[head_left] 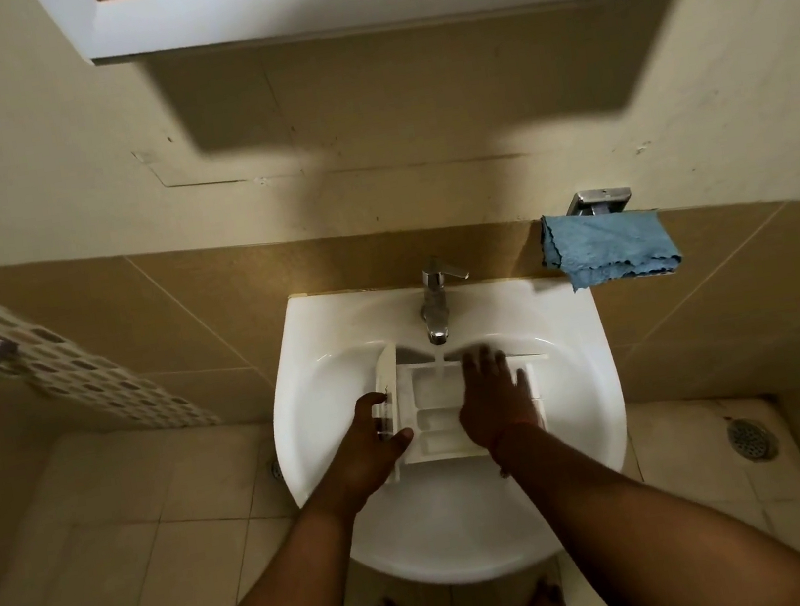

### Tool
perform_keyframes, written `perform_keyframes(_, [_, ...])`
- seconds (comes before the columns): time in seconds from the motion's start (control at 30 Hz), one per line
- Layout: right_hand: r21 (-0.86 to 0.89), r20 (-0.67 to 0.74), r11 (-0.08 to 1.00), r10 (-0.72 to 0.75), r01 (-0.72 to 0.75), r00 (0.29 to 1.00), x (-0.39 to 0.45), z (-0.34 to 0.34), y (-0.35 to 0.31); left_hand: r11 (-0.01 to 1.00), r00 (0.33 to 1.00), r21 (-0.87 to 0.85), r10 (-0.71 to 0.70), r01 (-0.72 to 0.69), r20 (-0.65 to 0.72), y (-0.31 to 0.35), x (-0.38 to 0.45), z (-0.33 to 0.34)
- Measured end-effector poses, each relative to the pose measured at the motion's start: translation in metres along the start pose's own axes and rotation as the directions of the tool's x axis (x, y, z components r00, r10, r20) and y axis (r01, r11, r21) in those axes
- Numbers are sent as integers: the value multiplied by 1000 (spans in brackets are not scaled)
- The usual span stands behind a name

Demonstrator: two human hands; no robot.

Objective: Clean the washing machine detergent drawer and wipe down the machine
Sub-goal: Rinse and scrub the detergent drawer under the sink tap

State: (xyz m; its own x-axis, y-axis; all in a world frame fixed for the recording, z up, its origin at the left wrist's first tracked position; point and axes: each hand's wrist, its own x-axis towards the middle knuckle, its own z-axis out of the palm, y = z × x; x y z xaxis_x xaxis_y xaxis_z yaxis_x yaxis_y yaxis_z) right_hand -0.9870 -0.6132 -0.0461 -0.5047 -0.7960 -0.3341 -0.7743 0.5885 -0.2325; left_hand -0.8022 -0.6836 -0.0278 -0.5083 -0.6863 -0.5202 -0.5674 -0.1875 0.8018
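**Kid:** Your two arms are closest to us, reaching down into the sink (285,351). How far along are you?

**Helper:** You are in the middle of the washing part. Your left hand (374,439) grips the front end of the detergent drawer (431,420), with the fingers curled round its white front panel and the thumb pressed on top. That drawer is out of the machine and lies in the bowl, right under the tap (435,305). Water runs from the tap into the back of the drawer.

**Kid:** And your other hand?

**Helper:** Your right hand (498,399) lies flat over the right part of the drawer, fingers spread and blurry, so I think you are rubbing it.

**Kid:** What is left?

**Helper:** I think you need to finish rinsing, put the drawer back, and wipe the machine. No machine shows here. A blue cloth (611,253) hangs on the wall holder, unused, up and to the right.

**Kid:** Do you have room?

**Helper:** Not much. The drawer nearly fills the bowl from side to side, and the tap spout sits just above its back edge. Tilt it gently, or it could bump the spout.
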Motion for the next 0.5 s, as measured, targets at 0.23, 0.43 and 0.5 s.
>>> perform_keyframes(0.23, [-85,70,898,-427,432,901,-10,13,-45,999,999,-41,32,-32,-13,3,-3,0])
perform_keyframes(0.43, [-146,52,837,-526,527,849,-26,24,-20,998,1000,-57,20,-21,-20,5,-5,0])
perform_keyframes(0.5, [-99,42,884,-455,456,890,-21,19,-30,1000,1000,-26,17,-18,-26,6,-4,-1])
